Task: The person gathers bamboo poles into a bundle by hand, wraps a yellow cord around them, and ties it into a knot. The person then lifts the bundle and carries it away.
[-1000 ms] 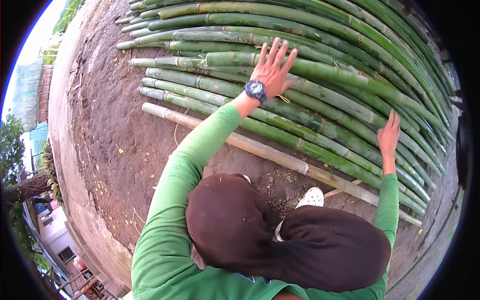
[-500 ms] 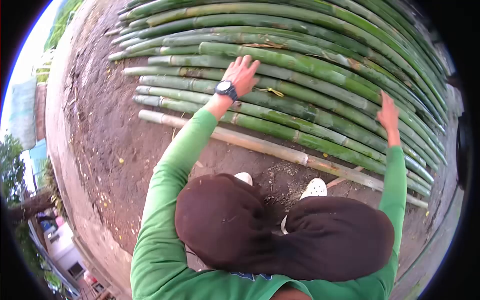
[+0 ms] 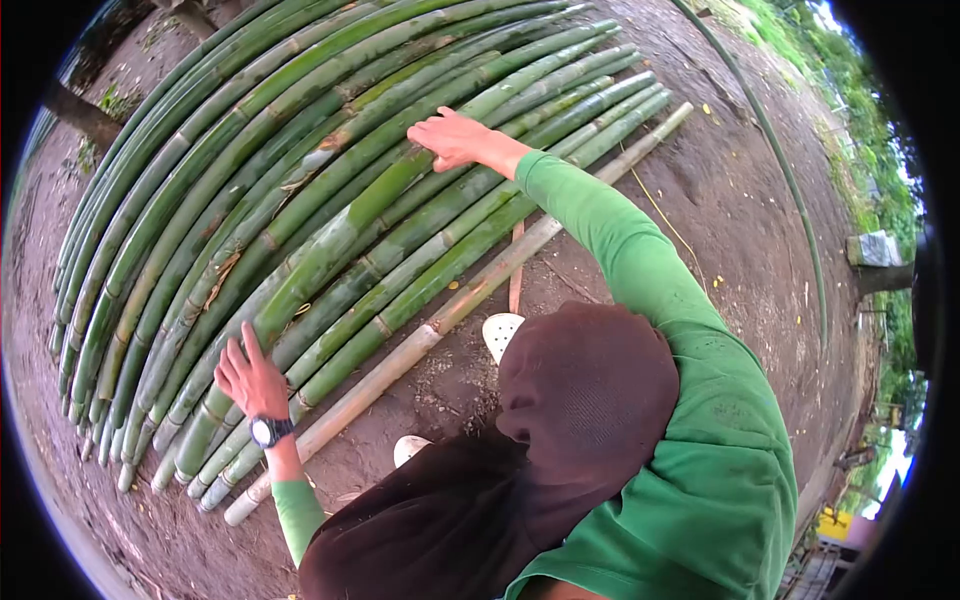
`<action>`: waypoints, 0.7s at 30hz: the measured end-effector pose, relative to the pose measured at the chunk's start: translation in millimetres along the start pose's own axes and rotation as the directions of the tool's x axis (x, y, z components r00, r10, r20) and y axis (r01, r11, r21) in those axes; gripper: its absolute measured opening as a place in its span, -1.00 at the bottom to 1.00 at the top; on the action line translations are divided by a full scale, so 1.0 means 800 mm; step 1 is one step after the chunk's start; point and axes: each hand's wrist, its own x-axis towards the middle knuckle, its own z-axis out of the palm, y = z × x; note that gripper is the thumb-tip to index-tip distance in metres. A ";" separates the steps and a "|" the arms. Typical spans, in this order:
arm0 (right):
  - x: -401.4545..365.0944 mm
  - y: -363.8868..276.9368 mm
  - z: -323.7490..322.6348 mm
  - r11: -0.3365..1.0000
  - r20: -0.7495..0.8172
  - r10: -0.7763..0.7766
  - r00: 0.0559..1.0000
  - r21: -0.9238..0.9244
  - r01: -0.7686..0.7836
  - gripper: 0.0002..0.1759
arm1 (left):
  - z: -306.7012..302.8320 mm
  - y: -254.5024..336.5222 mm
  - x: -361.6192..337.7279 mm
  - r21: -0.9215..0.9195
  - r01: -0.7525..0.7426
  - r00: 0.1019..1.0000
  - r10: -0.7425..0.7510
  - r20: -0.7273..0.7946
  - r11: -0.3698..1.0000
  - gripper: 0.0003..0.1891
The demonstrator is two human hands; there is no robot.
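Note:
Many long green bamboo poles lie side by side on the ground in front of me. My left hand (image 3: 250, 375), with a dark watch at the wrist, lies on the near-left part of a bright green bamboo pole (image 3: 335, 238), fingers spread. Farther along the same pole, my right hand (image 3: 455, 138) rests over it with the fingers bent round its top. The undersides of the right fingers are hidden. A paler, brownish bamboo pole (image 3: 415, 343) lies closest to my feet, apart from both hands.
My white clogs (image 3: 503, 335) stand on bare soil beside the pale pole. A long thin pole or hose (image 3: 770, 130) curves over the ground at right. Tree trunks (image 3: 82, 115) stand at upper left, and a post with a pale block (image 3: 875, 250) at far right.
My view has swung to the right, so the poles now slant up toward the upper right. Both hands stay at the bright green pole, and the left fingers are spread wider.

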 end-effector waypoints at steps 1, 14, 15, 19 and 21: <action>-0.008 -0.005 -0.001 0.999 -0.035 -0.038 0.999 0.009 0.038 -0.36 | -0.015 0.004 -0.010 -0.010 0.027 1.000 -0.027 -0.003 1.000 -0.22; -0.163 -0.258 0.016 0.817 0.001 -0.483 0.875 0.359 0.451 -0.30 | -0.008 -0.133 -0.331 -0.300 0.128 0.928 -0.008 0.372 0.945 -0.26; -0.173 -0.275 0.021 0.802 0.020 -0.501 0.865 0.388 0.455 -0.27 | -0.008 -0.133 -0.355 -0.335 0.114 0.957 -0.013 0.291 0.935 -0.27; -0.203 -0.339 0.039 0.735 0.164 -0.559 0.813 0.553 0.394 -0.28 | -0.081 -0.116 -0.373 -0.266 0.301 0.854 -0.135 0.502 0.916 -0.25; -0.199 -0.354 0.059 0.742 0.166 -0.573 0.803 0.522 0.421 -0.32 | -0.064 -0.130 -0.405 -0.197 0.288 0.837 -0.146 0.527 0.937 -0.24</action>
